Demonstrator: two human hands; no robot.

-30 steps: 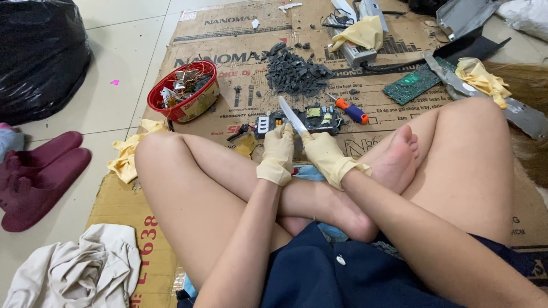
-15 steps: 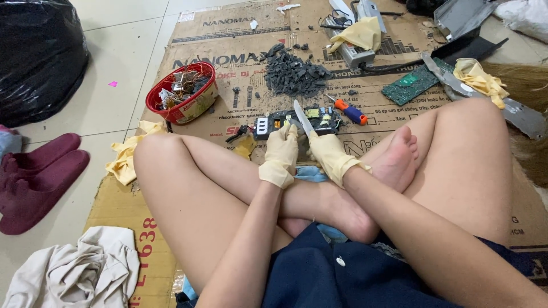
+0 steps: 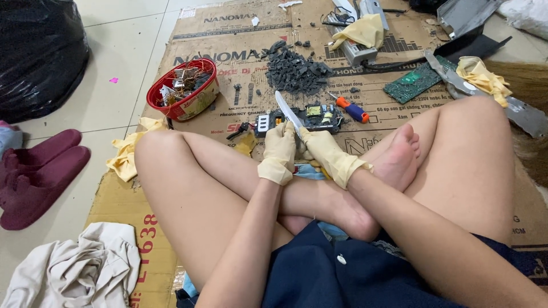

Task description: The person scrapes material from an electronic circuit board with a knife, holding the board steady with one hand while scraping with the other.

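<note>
A red bowl (image 3: 184, 91) of stripped bits is sitting filled at the left of the cardboard (image 3: 228, 34), and a heap of dark scraps (image 3: 294, 71) is lying beyond the hands, so a good share of the dismantling looks done. The left hand (image 3: 279, 149), gloved, is closing around a knife (image 3: 288, 111) whose blade is pointing up and away. The right hand (image 3: 324, 154) is pressing beside it, curled over something too hidden to name. A board (image 3: 317, 117) and a green board (image 3: 414, 82) are waiting, seemingly untouched. What lies between the hands is hard to make out.
</note>
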